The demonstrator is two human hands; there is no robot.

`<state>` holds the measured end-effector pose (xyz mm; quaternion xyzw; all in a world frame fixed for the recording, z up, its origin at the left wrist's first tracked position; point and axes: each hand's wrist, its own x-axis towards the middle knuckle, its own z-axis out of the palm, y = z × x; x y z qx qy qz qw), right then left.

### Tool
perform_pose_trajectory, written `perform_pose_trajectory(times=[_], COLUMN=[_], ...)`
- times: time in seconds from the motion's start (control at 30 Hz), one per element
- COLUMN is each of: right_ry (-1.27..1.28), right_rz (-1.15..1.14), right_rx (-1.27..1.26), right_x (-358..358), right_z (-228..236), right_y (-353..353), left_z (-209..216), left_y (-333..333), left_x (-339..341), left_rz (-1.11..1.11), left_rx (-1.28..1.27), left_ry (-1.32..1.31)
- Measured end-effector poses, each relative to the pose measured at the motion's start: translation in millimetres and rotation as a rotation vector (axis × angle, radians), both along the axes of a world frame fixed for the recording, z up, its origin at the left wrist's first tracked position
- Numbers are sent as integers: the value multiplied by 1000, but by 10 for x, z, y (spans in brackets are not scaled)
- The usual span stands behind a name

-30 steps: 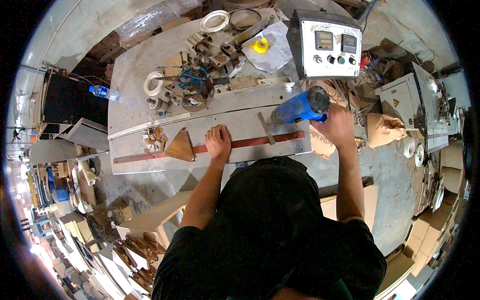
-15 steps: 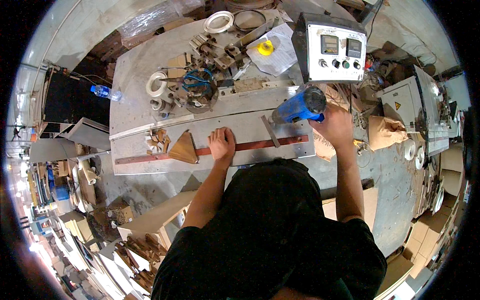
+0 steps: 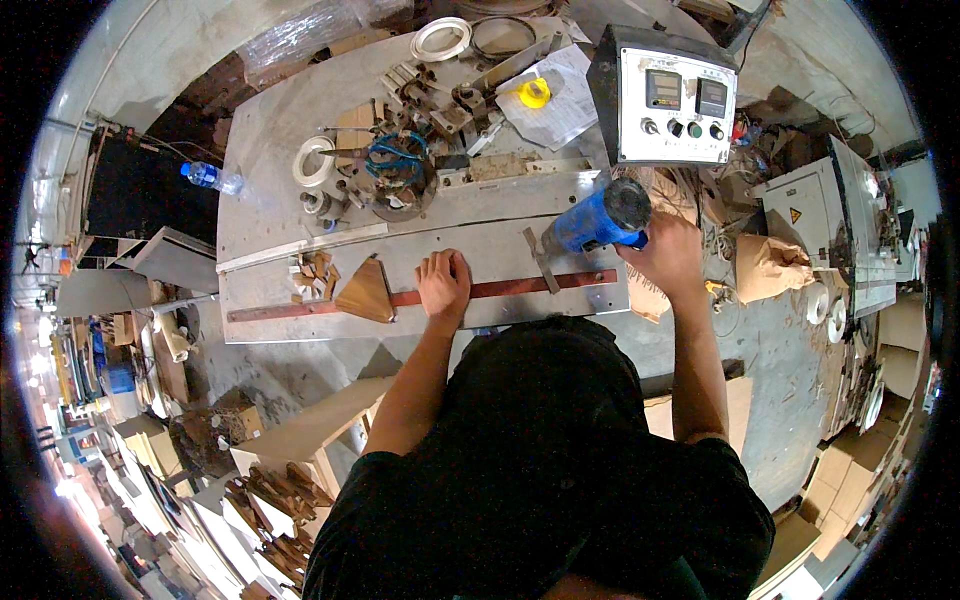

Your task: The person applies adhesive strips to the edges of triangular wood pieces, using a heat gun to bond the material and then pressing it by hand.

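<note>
My right hand [image 3: 668,252] grips the handle of a blue heat gun [image 3: 590,222] above the right part of the metal table [image 3: 480,245]. Its nozzle points left, close to a narrow flat metal bar [image 3: 541,260]. That bar lies across a long reddish strip [image 3: 510,289] near the table's front edge. On the strip's middle rests my left hand [image 3: 442,287], palm down, fingers loosely bent and holding nothing visible. Left of it sits a brown triangular piece [image 3: 367,292], partly over the strip, beside several small brown scraps [image 3: 314,276].
Blue-handled pliers [image 3: 395,155] and metal parts crowd the table's back, near white rings [image 3: 440,40], paper [image 3: 550,110] and a yellow tape roll [image 3: 534,93]. A control box [image 3: 675,105] stands back right. A plastic bottle [image 3: 211,178] is at the left edge.
The left hand's fingers have shifted slightly on the strip. The heat gun stays in the right hand, nearly in the same place; the whole view has moved a little.
</note>
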<state>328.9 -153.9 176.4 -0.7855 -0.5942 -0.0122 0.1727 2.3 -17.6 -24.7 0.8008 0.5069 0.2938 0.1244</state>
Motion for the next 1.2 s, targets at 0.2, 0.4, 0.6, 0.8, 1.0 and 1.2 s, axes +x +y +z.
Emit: perform_pose_trajectory(times=[0.2, 0.4, 0.6, 0.8, 1.0, 1.2], right_ry=[8, 29, 29, 28, 36, 8], right_rz=[-2, -12, 9, -18, 72, 108], right_rx=[11, -1, -1, -8, -55, -112], right_x=[-11, -43, -63, -38, -31, 15], right_z=[20, 43, 74, 94, 207, 231], right_y=[-94, -139, -146, -149, -103, -96], left_z=[10, 5, 8, 58, 33, 69], left_y=[0, 8, 2, -14, -61, -63], left_x=[23, 14, 9, 1, -38, -28], left_rz=[21, 16, 13, 5, 28, 12], left_rx=[-2, -8, -16, -18, 64, 38], left_ry=[35, 41, 59, -27, -148, -143])
